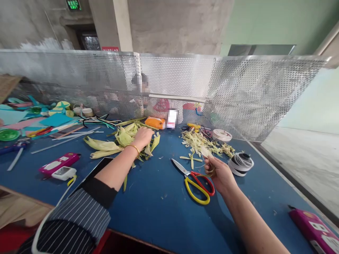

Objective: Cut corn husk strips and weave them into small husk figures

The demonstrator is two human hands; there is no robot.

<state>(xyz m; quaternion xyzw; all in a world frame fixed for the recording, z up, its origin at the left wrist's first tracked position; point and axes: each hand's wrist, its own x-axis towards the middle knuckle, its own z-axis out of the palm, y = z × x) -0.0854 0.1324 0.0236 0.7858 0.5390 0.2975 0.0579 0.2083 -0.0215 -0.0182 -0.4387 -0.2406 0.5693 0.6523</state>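
Note:
My left hand (143,137) reaches into a pile of pale green corn husks (125,135) left of the table's middle. Its fingers are bent down against the husks, with the tips hidden. On the right, my right hand (221,173) pinches a pale strip of corn husk (206,152) between thumb and fingers. Scissors (194,183) with one yellow and one red handle lie partly open just left of that hand. A small cross-shaped husk piece (191,160) rests beyond them. Behind is a heap of shredded husk (197,141).
A black-and-white striped roll (240,164) stands right of my right hand. Magenta boxes (60,164) (314,229) lie at both sides. An orange packet (155,122) sits before the perforated metal screen (174,74). Colourful sheets (34,121) cover the far left. A person is behind the screen.

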